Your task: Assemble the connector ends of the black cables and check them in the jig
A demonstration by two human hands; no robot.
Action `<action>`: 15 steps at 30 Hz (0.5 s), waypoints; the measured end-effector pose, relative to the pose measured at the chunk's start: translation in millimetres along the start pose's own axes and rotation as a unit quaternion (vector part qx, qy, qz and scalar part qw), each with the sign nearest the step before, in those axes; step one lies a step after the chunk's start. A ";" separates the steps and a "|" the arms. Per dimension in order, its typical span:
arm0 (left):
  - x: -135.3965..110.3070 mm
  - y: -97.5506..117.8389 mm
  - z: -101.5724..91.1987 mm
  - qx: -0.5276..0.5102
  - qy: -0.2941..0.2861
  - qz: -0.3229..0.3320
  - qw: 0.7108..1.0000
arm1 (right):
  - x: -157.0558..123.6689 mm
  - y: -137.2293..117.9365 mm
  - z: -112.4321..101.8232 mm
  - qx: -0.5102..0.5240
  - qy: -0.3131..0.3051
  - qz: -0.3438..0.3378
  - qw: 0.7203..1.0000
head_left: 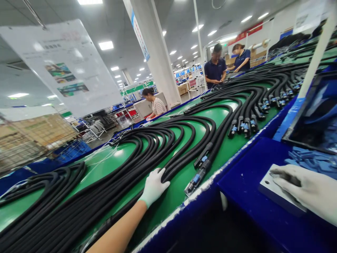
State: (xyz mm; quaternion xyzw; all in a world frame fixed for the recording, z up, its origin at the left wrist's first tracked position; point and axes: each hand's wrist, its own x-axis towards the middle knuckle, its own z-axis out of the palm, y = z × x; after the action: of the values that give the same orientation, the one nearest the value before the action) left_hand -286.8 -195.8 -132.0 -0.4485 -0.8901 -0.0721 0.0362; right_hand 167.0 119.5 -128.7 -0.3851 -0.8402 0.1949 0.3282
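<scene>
Many black cables (pixel 147 154) lie in long curved loops on a green work surface (pixel 213 119), ending in black-and-blue connectors (pixel 243 126). A larger connector (pixel 197 179) lies close to the surface's near edge. My left hand (pixel 154 186), in a white glove, presses on the cables with its fingers curled around one black cable. My right hand (pixel 305 189), also gloved, rests over a metal plate (pixel 273 188) with a hole in it. A dark patch under its fingers is too blurred to identify.
Blue foam pieces (pixel 308 158) lie beyond the plate on a blue bench (pixel 250 203). A dark screen (pixel 313 116) stands at the right. Across the cables stand a co-worker in stripes (pixel 156 107) and several in navy (pixel 215 68). A white pillar (pixel 155 45) rises behind.
</scene>
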 end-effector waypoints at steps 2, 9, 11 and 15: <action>22.7 35.0 5.2 -0.018 0.000 0.000 1.000 | -0.7 -9.1 -8.0 -0.026 -0.069 0.014 0.997; 21.9 85.6 -16.7 -0.075 -0.098 0.054 0.991 | -10.1 -23.0 -19.8 -0.057 -0.127 0.013 0.990; 8.9 82.6 -30.9 -0.093 -0.143 0.044 0.984 | -9.5 -21.3 -20.7 -0.054 -0.123 0.008 0.991; 3.8 76.0 -78.8 -0.198 -0.231 0.026 0.952 | -7.4 -34.3 -34.6 -0.015 -0.152 0.022 0.988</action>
State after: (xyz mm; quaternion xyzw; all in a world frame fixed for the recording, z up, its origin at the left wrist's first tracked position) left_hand -228.1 -160.8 -46.4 -0.4738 -0.8302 -0.1408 -0.2579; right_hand 177.1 94.8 -87.3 -0.3739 -0.8746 0.2457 0.1870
